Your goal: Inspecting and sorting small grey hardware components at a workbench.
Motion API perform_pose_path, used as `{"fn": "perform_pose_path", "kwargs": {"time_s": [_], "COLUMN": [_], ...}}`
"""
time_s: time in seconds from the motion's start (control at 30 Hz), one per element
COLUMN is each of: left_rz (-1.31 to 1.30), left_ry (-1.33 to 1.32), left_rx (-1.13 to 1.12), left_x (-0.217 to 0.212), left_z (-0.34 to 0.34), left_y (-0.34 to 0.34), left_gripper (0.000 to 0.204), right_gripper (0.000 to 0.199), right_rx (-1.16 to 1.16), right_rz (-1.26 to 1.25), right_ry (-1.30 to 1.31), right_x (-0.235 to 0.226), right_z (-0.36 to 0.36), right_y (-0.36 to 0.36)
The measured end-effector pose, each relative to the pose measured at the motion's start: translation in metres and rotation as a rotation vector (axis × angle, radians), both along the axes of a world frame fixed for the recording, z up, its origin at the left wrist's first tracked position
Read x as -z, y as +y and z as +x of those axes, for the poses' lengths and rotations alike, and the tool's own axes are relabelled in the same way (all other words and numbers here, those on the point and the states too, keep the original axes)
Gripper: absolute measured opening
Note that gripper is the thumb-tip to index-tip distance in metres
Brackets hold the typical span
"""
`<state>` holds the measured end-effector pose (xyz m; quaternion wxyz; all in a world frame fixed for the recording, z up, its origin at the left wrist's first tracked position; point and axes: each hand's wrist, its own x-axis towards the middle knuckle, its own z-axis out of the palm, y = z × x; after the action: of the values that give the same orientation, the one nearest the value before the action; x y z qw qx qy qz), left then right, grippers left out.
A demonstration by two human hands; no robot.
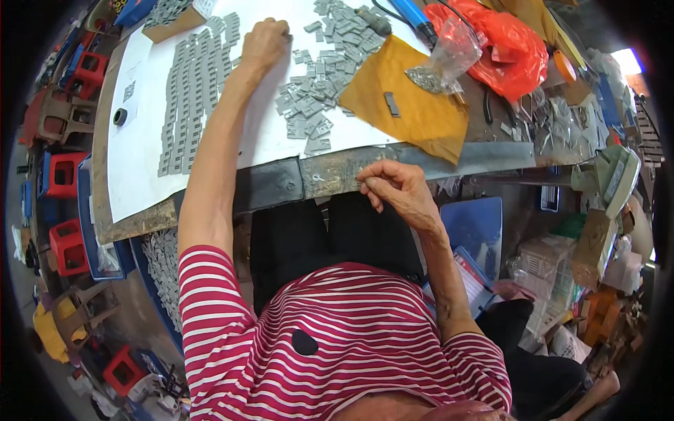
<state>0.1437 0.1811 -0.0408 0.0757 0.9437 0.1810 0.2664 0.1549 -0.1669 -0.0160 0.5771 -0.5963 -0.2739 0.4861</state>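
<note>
Left hand point(265, 42) stretched far out over white sheet point(140, 147), fingers curled down, knuckles up. Resting at top edge of loose pile of small grey flat parts point(316, 98), just right of neat rows of same grey parts point(189, 98). Fingertips hidden under the hand, so cannot tell whether clamped on a part or just pressing on the sheet.

Right hand point(397, 189) pulled back to near edge of worktable point(330, 175), fingers bent, thumb and forefinger pinched together. Possibly a tiny piece between them, too small to confirm. Touching or just over the worn metal edge strip.

Hands well apart: left deep on table, right at front edge.

Loose grey parts heaped mid-sheet between the rows and a yellow-brown envelope point(414, 105). One single grey part point(392, 104) lying on the envelope. Clear plastic bag of small metal bits point(446, 59) at envelope's far corner, orange plastic bag point(505, 45) beyond it. Blue-handled tool point(414, 17) at top, partly cut off. Black ring point(120, 116) on left of sheet, apart from the rows.

Red-and-white striped shirt point(337, 344) filling the bottom. Red plastic stools point(67, 175) stacked on floor at left. Cluttered boxes and scraps at right, detail unreadable.
</note>
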Motion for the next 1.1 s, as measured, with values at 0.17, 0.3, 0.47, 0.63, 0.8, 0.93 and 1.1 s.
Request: {"fn": "perform_pose_path", "kwargs": {"time_s": [0.17,0.3,0.47,0.63,0.8,0.93,1.1], "left_rz": [-0.099,-0.263,-0.760,-1.165,-1.401,-1.548,-1.584], "left_ry": [-0.004,-0.208,-0.407,-0.473,-0.507,-0.545,-0.565], "left_rx": [0.015,0.007,0.088,0.138,0.178,0.151,0.170], "left_x": [-0.003,-0.007,-0.036,-0.058,-0.053,-0.049,-0.047], "left_z": [-0.013,-0.027,-0.054,-0.090,-0.120,-0.137,-0.149], "left_y": [-0.011,-0.024,-0.068,-0.108,-0.137,-0.160,-0.180], "left_gripper": [0.007,0.010,0.024,0.021,0.017,0.015,0.016], "right_gripper": [0.013,0.014,0.019,0.016,0.009,0.008,0.005], "right_rx": [0.044,0.158,0.214,0.172,0.048,-0.022,-0.130], "right_rz": [0.063,0.045,-0.003,0.101,0.177,0.139,0.108], "right_ry": [-0.010,-0.323,-0.968,-1.297,-1.468,-1.578,-1.744], "right_x": [-0.016,-0.025,-0.008,0.009,0.009,0.011,0.014], "right_z": [0.012,0.038,0.085,0.106,0.104,0.106,0.111], "right_y": [-0.004,0.011,0.040,0.057,0.058,0.059,0.063]}}
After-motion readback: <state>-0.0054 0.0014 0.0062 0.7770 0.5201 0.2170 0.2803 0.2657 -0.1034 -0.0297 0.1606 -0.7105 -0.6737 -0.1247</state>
